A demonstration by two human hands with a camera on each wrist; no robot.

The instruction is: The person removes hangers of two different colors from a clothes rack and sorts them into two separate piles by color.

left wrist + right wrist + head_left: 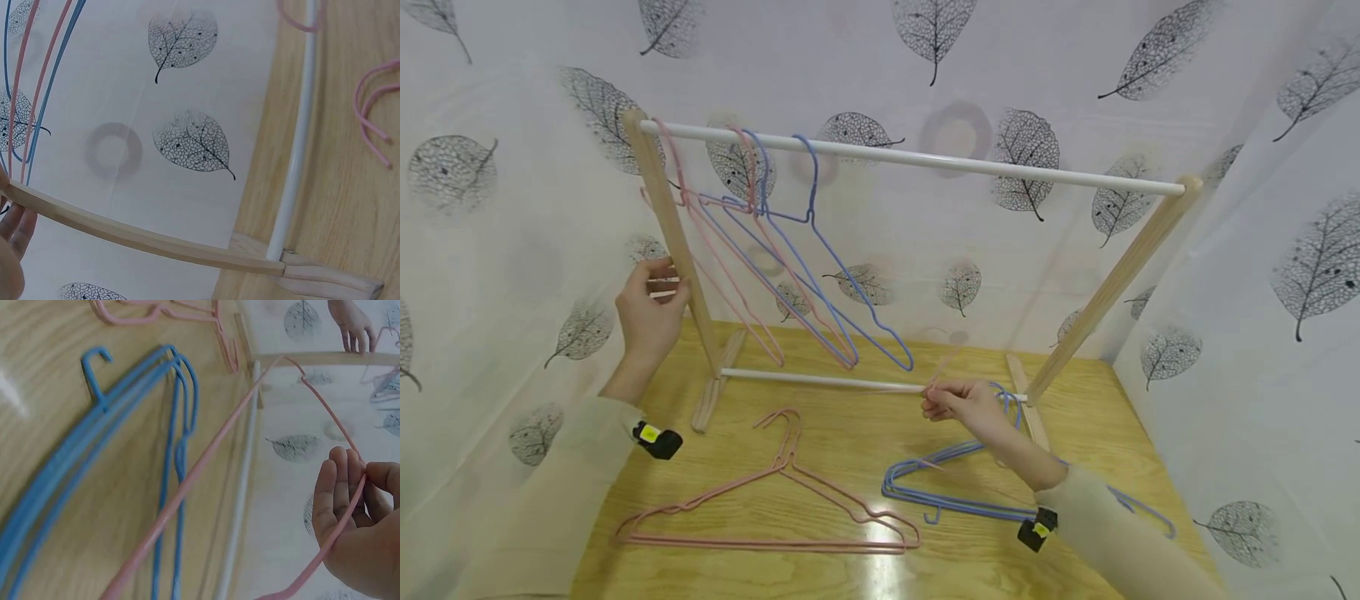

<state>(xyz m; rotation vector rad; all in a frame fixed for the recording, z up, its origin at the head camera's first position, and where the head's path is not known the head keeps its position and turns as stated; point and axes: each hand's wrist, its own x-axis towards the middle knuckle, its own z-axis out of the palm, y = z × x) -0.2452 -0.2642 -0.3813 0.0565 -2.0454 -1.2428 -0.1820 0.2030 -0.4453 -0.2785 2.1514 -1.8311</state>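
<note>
My left hand (651, 312) grips the left wooden post (660, 200) of a small clothes rack, fingers passing behind it in the left wrist view. My right hand (972, 408) pinches a pink clothes hanger (215, 440) between thumb and fingers, in front of the rack's low white bar (820, 380). In the head view that hanger is faint and blurred. From the top white rail (925, 159), toward its left end, hang pink hangers (674, 154) and blue hangers (815, 179).
Pink hangers (760, 545) lie stacked on the wooden tabletop (820, 583) at front left. Several blue hangers (955, 504) lie to the right, partly beneath my right forearm. The rack's right post (1105, 292) slants up behind them. A leaf-patterned sheet (880, 75) surrounds the table.
</note>
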